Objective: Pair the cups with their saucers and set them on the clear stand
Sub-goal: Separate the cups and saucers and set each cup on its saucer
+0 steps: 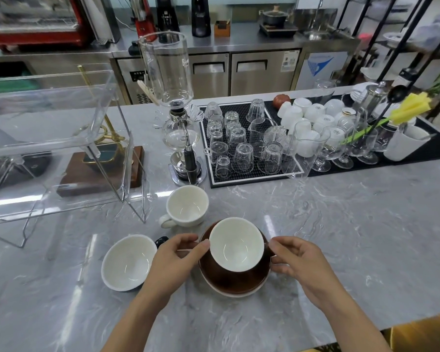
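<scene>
Together both hands (173, 260) (297, 262) grip a glossy round brown cup (236, 273).

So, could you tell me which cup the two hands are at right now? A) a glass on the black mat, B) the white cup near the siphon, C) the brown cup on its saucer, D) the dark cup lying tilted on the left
C: the left hand and right hand hold either side of the brown cup, which sits on its saucer; the other cups go untouched.
</scene>
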